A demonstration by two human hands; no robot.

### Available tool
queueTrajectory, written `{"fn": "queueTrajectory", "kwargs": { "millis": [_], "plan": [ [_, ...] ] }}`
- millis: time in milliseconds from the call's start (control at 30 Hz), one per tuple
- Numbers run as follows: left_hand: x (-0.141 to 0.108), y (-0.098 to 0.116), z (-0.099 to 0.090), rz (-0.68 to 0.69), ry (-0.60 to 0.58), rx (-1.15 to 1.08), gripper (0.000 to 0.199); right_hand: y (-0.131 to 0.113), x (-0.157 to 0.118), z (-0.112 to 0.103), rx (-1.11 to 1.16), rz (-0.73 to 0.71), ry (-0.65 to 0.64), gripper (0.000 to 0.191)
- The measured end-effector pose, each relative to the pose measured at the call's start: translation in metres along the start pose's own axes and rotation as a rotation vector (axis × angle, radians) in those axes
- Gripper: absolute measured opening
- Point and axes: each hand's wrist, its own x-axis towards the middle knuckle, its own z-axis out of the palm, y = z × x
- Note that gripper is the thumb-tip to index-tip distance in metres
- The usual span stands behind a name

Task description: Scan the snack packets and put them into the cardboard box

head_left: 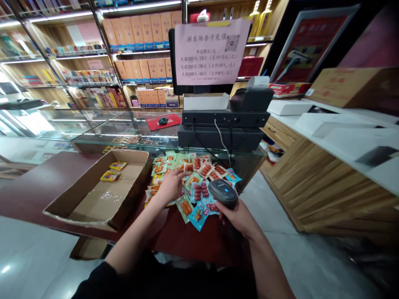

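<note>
Many small snack packets lie spread over the dark red table. My left hand (171, 185) rests on the pile, its fingers reaching over green and clear packets (188, 167); whether they grip one is hidden. In my right hand (232, 212) is a black handheld scanner (222, 193) with a small blue light, its head above the right side of the pile. Under and beside the scanner are light blue packets with dark red sausages (200, 191). A bright blue packet (198, 216) and a green packet with orange sausages (185, 207) lie nearest me.
Left of the pile, an open cardboard box (96, 203) holds two yellow packets (109, 175). Behind stand a black register (221, 135) with cables and a pink sign (210, 54). A glass counter (124, 124) and wooden cabinet (324, 182) flank it.
</note>
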Motion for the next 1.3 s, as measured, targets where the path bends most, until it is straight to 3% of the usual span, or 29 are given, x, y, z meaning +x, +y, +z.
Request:
{"fn": "queueTrajectory", "kwargs": {
  "millis": [100, 267, 467, 533, 667, 833, 967, 1133, 1300],
  "plan": [
    [0.038, 0.008, 0.005, 0.016, 0.019, -0.039, 0.035, -0.003, -0.001, -0.006, 0.026, 0.032, 0.008, 0.029],
    [0.086, 0.040, 0.038, 0.022, -0.130, 0.097, 0.035, -0.002, -0.003, -0.018, 0.033, 0.056, 0.032, 0.027],
    [0.113, 0.056, 0.085, -0.116, -0.108, 0.220, 0.059, 0.005, -0.004, -0.029, 0.073, 0.059, 0.026, 0.024],
    [0.114, 0.052, 0.090, -0.163, -0.094, 0.185, 0.051, 0.005, -0.004, -0.030, 0.079, 0.053, 0.016, 0.024],
    [0.109, 0.033, 0.076, -0.279, -0.111, -0.050, 0.027, 0.003, -0.006, -0.028, 0.067, 0.068, 0.021, 0.026],
    [0.079, -0.012, 0.043, -0.485, 0.059, -0.576, 0.046, 0.004, -0.005, -0.014, 0.050, 0.029, -0.023, 0.029],
    [0.034, -0.040, 0.020, -0.480, 0.106, -0.802, 0.043, -0.010, 0.000, 0.009, 0.005, -0.033, -0.068, 0.027],
    [-0.011, -0.047, -0.006, -0.509, 0.131, -1.066, 0.049, -0.026, 0.006, 0.045, -0.021, -0.110, -0.129, 0.022],
    [-0.031, -0.052, -0.021, -0.567, 0.349, -1.219, 0.047, -0.031, 0.008, 0.064, -0.104, -0.152, -0.126, 0.023]
  ]
}}
